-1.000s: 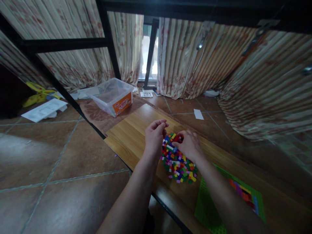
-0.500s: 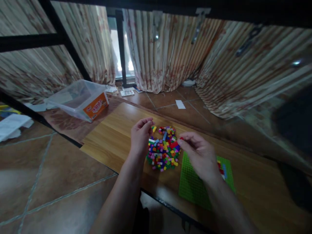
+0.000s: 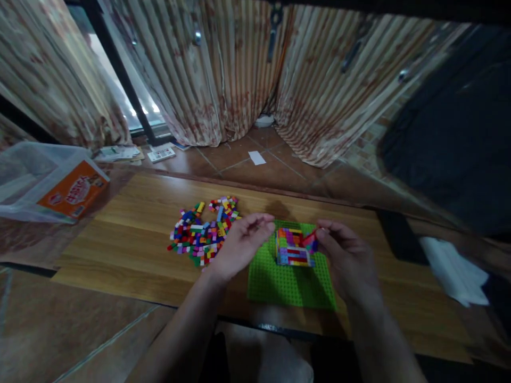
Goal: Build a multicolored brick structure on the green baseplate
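In the head view a green baseplate point(image 3: 289, 290) lies on the wooden table, bearing a low block of multicoloured toy bricks point(image 3: 290, 250). My right hand point(image 3: 349, 258) is at the block's right side, thumb and fingertips pinching a red toy brick point(image 3: 309, 238) over its edge. Over the plate's left edge is my left hand point(image 3: 247, 242), its thumb and fingers drawn together; anything between them is too small to make out. A heap of loose bricks point(image 3: 205, 236) spreads left of that hand, which partly covers its right side.
A clear plastic box point(image 3: 32, 183) with an orange label stands to the left. The wooden table point(image 3: 120, 234) runs across the view. White cloth or paper point(image 3: 455, 271) lies at the right, near a dark object point(image 3: 397, 236). Curtains point(image 3: 239, 80) hang beyond.
The view has swung right. Both hands have moved from around the brick heap to the green baseplate, the right one carrying the red toy brick to the built block.
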Action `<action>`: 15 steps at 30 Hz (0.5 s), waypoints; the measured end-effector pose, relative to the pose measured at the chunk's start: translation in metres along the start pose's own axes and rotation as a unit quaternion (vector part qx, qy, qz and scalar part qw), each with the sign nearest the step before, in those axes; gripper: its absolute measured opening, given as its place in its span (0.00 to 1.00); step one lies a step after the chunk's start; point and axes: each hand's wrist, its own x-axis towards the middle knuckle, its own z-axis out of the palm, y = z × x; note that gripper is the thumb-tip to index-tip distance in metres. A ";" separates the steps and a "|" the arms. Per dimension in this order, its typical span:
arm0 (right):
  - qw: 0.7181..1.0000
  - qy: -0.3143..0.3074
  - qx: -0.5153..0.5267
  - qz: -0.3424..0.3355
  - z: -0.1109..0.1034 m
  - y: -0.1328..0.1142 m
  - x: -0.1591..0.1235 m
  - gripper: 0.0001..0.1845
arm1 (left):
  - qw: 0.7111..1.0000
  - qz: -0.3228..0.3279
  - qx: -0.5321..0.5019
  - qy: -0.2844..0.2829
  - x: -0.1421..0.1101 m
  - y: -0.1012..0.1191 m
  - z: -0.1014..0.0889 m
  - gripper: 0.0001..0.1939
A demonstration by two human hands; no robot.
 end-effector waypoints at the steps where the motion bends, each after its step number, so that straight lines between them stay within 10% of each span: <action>1: 1.000 0.003 0.021 0.000 0.003 0.002 -0.001 0.14 | 0.999 -0.003 -0.013 -0.034 -0.002 -0.005 0.011 0.13; 5: 0.997 0.025 0.077 0.000 0.013 0.008 -0.004 0.12 | 0.992 -0.023 -0.049 -0.114 -0.007 -0.021 0.040 0.13; 15: 1.000 -0.021 -0.002 0.003 0.007 0.002 -0.006 0.10 | 0.998 0.002 -0.068 -0.009 0.001 -0.018 0.039 0.13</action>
